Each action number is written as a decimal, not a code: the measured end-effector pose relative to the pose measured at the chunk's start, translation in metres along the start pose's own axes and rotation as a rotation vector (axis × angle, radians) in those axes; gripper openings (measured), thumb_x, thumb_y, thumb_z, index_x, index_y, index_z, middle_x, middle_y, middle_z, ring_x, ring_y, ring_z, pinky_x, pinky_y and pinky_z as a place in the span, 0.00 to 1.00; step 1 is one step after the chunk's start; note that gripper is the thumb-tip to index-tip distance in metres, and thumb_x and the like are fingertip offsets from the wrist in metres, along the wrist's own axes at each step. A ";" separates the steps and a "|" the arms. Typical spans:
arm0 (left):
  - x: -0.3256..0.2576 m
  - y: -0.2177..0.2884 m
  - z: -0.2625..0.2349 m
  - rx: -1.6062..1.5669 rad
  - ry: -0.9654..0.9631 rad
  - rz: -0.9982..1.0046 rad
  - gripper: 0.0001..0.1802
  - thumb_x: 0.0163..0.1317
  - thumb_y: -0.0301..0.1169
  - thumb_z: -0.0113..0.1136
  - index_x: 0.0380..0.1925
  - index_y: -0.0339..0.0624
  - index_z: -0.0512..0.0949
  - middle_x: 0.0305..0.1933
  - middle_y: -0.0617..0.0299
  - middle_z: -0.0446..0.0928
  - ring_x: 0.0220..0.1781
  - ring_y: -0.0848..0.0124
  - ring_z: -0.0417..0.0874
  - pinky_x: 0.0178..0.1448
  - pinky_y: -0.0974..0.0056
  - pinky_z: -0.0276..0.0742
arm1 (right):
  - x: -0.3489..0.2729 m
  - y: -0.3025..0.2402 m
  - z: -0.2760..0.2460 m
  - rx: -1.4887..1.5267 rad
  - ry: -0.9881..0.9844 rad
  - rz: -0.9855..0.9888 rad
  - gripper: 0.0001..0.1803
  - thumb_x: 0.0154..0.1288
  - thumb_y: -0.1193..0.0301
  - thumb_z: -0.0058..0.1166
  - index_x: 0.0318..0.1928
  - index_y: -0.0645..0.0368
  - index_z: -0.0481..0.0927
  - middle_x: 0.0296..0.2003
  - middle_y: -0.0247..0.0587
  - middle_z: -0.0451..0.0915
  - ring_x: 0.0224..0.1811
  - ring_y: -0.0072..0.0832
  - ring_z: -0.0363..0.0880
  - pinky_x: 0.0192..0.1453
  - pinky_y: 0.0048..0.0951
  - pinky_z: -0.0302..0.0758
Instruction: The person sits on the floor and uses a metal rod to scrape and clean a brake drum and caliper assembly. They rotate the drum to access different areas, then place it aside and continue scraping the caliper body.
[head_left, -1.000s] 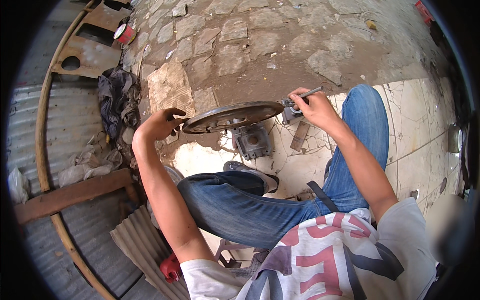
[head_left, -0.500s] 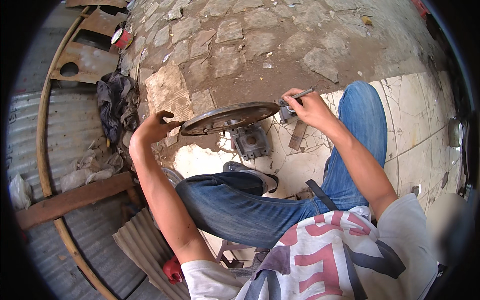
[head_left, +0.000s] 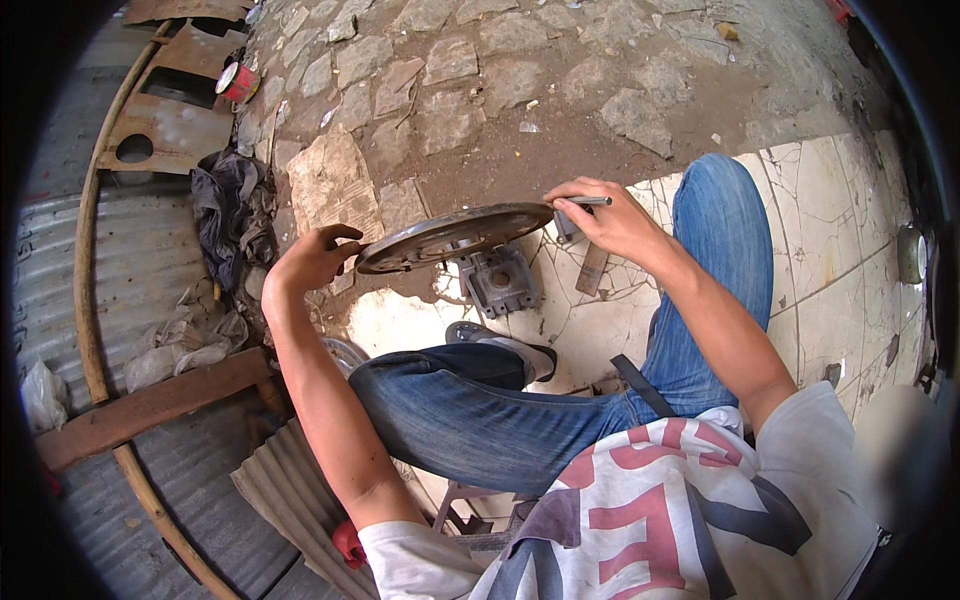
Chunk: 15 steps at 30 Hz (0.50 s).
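Note:
A large, dark round metal disc [head_left: 430,240] sits tilted above a grey metal block [head_left: 498,283] on the tiled ground. My left hand [head_left: 313,262] is at the disc's left rim, its fingers closed on the edge and partly hidden by it. At the opposite rim, my right hand [head_left: 612,218] grips a thin metal rod [head_left: 592,201], which lies nearly level. The fingertips of that hand reach the disc's edge. A smaller metal part [head_left: 566,228] stands on the tiles just below, partly covered by my right hand.
A flat strip [head_left: 592,270] lies on the cracked tiles [head_left: 830,220]. Stone paving [head_left: 520,80] stretches beyond. Along the left are corrugated sheets [head_left: 50,270], a wooden pole [head_left: 87,250], a dark cloth [head_left: 232,215] and a red can [head_left: 237,82]. My bent legs [head_left: 480,410] flank the work.
My right hand has moved slightly left onto the disc's rim, and the rod has swung from slanted to nearly level. My left hand stays at the left rim.

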<state>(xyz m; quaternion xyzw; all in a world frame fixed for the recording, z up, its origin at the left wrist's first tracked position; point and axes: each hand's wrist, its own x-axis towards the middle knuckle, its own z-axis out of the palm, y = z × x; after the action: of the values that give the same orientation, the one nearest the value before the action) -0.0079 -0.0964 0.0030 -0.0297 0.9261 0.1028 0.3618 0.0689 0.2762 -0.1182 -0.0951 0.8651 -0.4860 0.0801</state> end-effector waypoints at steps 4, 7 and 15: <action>-0.005 0.006 -0.002 -0.015 0.030 0.038 0.18 0.65 0.41 0.59 0.53 0.48 0.79 0.26 0.59 0.77 0.28 0.72 0.74 0.35 0.64 0.72 | 0.000 0.007 0.004 -0.020 0.007 -0.079 0.12 0.67 0.65 0.52 0.46 0.52 0.82 0.41 0.46 0.82 0.42 0.44 0.81 0.48 0.39 0.77; -0.003 0.004 -0.001 -0.023 0.074 0.077 0.18 0.65 0.40 0.59 0.52 0.47 0.79 0.26 0.61 0.77 0.27 0.74 0.72 0.33 0.64 0.70 | 0.000 0.008 0.005 0.009 0.017 -0.117 0.12 0.66 0.66 0.52 0.47 0.53 0.82 0.41 0.48 0.82 0.42 0.44 0.81 0.47 0.39 0.77; 0.001 0.007 0.000 -0.068 0.202 0.232 0.17 0.65 0.39 0.58 0.48 0.40 0.80 0.37 0.53 0.83 0.34 0.70 0.77 0.42 0.62 0.73 | -0.002 0.003 0.004 0.042 -0.003 -0.085 0.14 0.67 0.67 0.53 0.51 0.55 0.81 0.38 0.49 0.80 0.40 0.43 0.80 0.44 0.39 0.75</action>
<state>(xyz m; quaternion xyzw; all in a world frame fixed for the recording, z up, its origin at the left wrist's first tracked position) -0.0095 -0.0893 0.0032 0.0552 0.9510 0.1716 0.2512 0.0720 0.2750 -0.1227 -0.1307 0.8499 -0.5067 0.0625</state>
